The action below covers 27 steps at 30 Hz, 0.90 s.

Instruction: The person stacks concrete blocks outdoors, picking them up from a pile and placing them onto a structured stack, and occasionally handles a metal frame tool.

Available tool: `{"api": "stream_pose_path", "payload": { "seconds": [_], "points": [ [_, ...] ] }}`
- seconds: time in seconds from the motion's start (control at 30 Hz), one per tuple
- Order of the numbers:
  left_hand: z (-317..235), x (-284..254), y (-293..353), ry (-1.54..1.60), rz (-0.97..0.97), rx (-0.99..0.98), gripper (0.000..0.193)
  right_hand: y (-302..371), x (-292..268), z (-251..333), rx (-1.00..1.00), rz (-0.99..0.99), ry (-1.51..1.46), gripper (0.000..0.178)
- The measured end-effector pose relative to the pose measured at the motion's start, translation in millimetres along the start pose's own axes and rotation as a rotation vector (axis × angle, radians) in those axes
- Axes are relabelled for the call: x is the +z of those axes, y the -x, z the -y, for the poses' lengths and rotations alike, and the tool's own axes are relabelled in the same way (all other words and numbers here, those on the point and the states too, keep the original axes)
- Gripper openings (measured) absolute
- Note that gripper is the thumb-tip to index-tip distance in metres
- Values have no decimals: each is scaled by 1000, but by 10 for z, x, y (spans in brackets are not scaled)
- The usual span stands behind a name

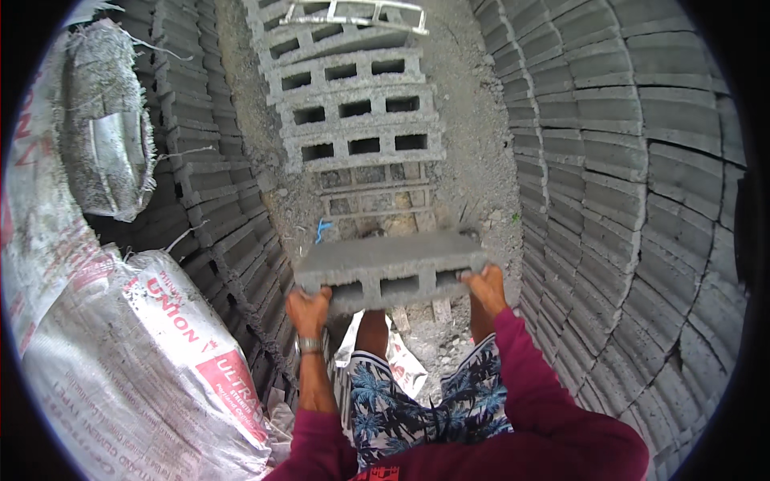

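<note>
Between my two hands I hold a grey concrete hollow block (393, 258), its three openings facing me. My left hand (309, 311), with a watch at the wrist, is closed on the block's left end. The right end is gripped by my right hand (486, 287), its fingers at the rightmost opening. The block is in front of my legs, above the ground. Just beyond it lies a wooden slatted frame (377, 200), with a row of similar hollow blocks (365, 127) further ahead.
Tall stacks of blocks rise on the right (593, 160) and on the left (200, 176). Printed white cement sacks (160, 321) lie at the near left. A pale ladder-like frame (361, 14) rests on the far blocks. A blue strip (322, 231) lies on the gravelly ground.
</note>
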<state>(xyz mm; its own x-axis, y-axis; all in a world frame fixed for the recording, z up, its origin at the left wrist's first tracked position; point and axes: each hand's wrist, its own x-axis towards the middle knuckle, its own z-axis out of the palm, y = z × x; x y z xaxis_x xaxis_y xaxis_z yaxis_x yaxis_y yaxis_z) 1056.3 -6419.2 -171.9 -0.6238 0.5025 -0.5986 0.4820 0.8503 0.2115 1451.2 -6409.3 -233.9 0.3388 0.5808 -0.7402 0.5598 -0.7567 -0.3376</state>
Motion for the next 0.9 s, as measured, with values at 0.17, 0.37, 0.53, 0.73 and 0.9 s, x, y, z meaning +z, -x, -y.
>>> {"api": "stream_pose_path", "payload": {
  "seconds": [0.17,0.37,0.53,0.73,0.9],
  "points": [
    [39,-906,1483,22,-109,110,40,1192,-910,-418,-9,41,-13,46],
    [35,-1703,3230,166,-316,27,41,2400,-2298,431,-213,52,112,49],
    [-62,-1889,4128,294,-316,92,37,3065,-3201,497,-367,9,131,47],
    [-182,-2458,5323,603,-341,511,67,4096,-3811,264,-584,-181,139,41],
    [-41,-2740,5633,259,-221,386,75,5084,-4101,-351,-610,-419,26,42]
  ]
}}
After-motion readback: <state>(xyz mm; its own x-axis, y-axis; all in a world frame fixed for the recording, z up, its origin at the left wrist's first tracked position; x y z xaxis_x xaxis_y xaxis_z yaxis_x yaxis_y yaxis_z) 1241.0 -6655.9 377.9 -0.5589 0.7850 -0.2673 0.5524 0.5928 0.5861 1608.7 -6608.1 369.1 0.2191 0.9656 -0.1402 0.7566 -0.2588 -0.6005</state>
